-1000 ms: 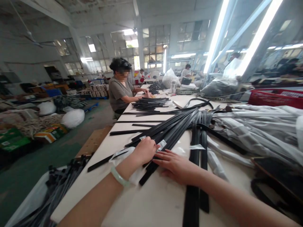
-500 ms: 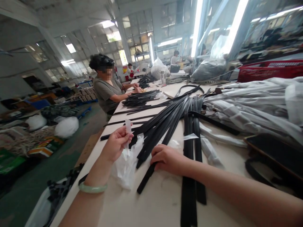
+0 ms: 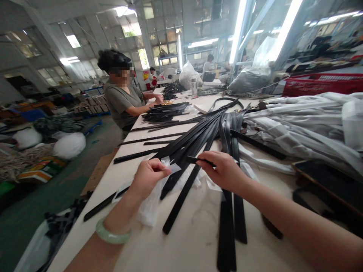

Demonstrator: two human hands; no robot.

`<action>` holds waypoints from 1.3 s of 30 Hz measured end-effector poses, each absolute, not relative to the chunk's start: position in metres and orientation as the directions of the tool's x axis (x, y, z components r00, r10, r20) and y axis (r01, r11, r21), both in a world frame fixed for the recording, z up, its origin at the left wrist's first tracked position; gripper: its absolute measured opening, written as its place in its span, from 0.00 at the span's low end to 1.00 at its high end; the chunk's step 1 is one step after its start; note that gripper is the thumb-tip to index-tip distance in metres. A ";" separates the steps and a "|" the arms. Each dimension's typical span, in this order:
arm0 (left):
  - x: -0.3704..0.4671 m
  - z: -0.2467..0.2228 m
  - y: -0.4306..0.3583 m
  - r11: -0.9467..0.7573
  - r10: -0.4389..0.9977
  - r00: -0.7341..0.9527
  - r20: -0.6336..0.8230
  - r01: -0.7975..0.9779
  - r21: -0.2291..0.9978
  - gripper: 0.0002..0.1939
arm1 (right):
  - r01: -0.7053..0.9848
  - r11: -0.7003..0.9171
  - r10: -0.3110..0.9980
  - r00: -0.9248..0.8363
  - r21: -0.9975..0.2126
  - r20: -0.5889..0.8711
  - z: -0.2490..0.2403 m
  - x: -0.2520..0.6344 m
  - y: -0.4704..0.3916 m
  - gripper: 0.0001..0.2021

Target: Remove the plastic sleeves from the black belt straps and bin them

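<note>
Strap (image 3: 192, 159) and plastic (image 3: 173, 167) being held

In the head view, the left hand (image 3: 149, 177) is pinching the thin, see-through plastic. The right hand (image 3: 222, 170) is holding the black strap over the white table (image 3: 181, 251), near more black straps (image 3: 195, 139).

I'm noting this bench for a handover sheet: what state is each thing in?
Left hand: closed on film
Film: sticking out past the fingertips
Right hand: closed on a short-looking strap end
Strap end: lifted
Black straps: fanned out
Plastic bag: crumpled
White bundle: heaped
Tube light: lit
Grey bag: filled
</note>
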State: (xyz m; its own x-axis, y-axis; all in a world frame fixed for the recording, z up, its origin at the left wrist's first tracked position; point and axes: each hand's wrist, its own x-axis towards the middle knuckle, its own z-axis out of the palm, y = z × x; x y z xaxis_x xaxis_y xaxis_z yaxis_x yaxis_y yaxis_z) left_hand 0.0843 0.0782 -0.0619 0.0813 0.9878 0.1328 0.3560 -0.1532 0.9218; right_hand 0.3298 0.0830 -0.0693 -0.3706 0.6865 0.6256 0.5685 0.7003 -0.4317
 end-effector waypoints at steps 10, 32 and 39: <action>0.101 -0.069 0.071 -0.103 0.980 0.192 0.049 0.283 0.954 0.14 | 0.462 0.704 0.710 -0.436 -0.540 0.552 -0.078 0.310 0.068 0.10; 0.097 -0.067 0.072 -0.162 0.973 0.206 0.100 0.310 0.937 0.14 | 0.755 0.644 0.741 -0.573 -0.127 0.349 -0.065 0.314 0.058 0.10; 0.102 -0.058 0.063 -0.410 0.888 0.422 0.183 0.545 0.731 0.04 | 0.725 0.689 0.698 -0.665 0.004 0.265 -0.063 0.308 0.060 0.10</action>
State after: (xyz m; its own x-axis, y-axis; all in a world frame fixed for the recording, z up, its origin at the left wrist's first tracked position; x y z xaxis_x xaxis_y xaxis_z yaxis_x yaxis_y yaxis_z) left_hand 0.1023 0.0631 -0.0578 0.4223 0.8878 0.1833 0.5449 -0.4102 0.7313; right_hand 0.3085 0.0602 -0.0635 -0.6653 0.6980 0.2648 0.7246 0.6891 0.0042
